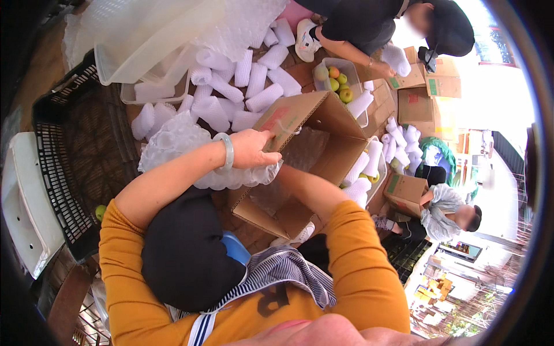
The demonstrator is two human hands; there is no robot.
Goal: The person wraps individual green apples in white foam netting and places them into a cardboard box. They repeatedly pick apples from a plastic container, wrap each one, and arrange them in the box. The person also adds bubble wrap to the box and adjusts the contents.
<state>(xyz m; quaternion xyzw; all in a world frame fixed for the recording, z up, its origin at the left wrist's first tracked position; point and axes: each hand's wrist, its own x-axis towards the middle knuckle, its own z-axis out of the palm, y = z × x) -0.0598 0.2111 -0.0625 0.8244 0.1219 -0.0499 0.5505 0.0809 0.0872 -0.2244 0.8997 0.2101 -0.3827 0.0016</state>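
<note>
A cardboard box [342, 151] lies tilted before me, its open side facing me. My left hand [253, 149], with a pale bangle at the wrist, is at the box's near-left edge, index finger and thumb spread. Whether it grips anything is unclear. Bubble wrap [181, 149] with large air cells bunches under my left wrist and along that edge. My right forearm [311, 190] crosses the box opening; the right hand itself is hidden behind the wrap and my left hand. Clear plastic film [305, 149] lines the inside of the box.
White foam sleeves [225, 86] lie heaped beyond the box. Clear tubs hold apples [342, 84] and more sleeves [357, 190]. A black plastic crate [65, 173] stands at left. One co-worker [359, 26] holds a foam sleeve; another [446, 212] handles a carton [404, 194].
</note>
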